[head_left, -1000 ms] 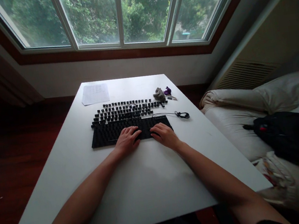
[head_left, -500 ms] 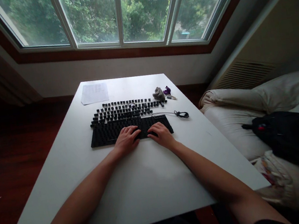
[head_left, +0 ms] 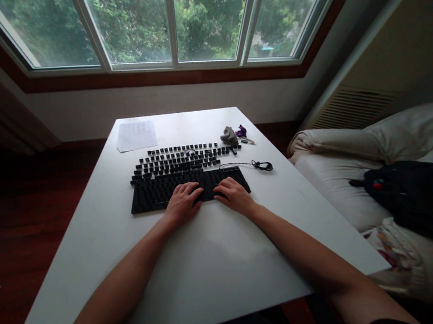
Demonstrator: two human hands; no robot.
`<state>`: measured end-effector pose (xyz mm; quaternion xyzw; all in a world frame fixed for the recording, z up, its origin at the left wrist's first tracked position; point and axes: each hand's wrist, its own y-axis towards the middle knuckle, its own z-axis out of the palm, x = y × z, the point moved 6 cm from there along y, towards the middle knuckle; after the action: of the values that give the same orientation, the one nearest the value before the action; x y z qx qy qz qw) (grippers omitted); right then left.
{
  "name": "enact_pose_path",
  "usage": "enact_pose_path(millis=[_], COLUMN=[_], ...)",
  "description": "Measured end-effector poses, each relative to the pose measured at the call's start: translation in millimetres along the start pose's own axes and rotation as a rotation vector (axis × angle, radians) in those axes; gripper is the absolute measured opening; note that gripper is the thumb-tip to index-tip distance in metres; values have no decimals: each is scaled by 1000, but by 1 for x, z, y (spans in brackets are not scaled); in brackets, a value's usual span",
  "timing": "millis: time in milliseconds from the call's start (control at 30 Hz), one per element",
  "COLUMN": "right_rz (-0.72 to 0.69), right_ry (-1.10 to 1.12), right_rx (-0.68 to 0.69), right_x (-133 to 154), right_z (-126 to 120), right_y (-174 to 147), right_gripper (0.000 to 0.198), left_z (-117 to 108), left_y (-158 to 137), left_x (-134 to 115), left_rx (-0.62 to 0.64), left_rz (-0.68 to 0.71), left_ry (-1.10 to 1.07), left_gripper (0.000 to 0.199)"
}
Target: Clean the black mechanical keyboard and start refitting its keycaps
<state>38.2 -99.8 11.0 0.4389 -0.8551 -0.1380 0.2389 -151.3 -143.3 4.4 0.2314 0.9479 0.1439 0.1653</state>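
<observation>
The keyboard lies on the table under both hands, neither clearly nearer: the left hand at its middle, the right hand at its right end. Fingers bend loosely; whether either grips anything I cannot tell. The keyboard's long axis runs left to right, its cable leaving the far edge

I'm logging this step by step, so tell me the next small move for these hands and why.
Probably lift the right hand slightly off the keyboard, with the left hand steadying it. Both hands cover part of its near side, hiding what is beneath, and loose keycaps lie beyond it; a lifted hand could uncover that spot.
</observation>
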Motion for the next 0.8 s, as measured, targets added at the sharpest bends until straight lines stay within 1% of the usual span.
enact_pose_path(millis=[100,167,333,433,600,800], right_rz=[-56,-55,54,95,99,41], right_ry=[37,75,203,235,238,121], right_rx=[26,21,-58,-57,-38,12], right_x=[-1,-3,-12,-15,-14,-1], right_z=[-2,-4,-7,-6,-6,-6], right_y=[-2,-3,-3,-3,-2,0], right_gripper=[24,25,23,24,24,21], left_z=[0,0,-1,-2,-2,1], left_y=[0,-1,-1,-1,-1,-1], left_x=[0,0,0,0,0,2], left_rx=[-2,-1,-1,-3,-2,-8], left_rz=[5,7,9,7,8,7], left_ry=[2,5,6,-5,-1,-1], left_gripper=[46,46,46,47,46,46])
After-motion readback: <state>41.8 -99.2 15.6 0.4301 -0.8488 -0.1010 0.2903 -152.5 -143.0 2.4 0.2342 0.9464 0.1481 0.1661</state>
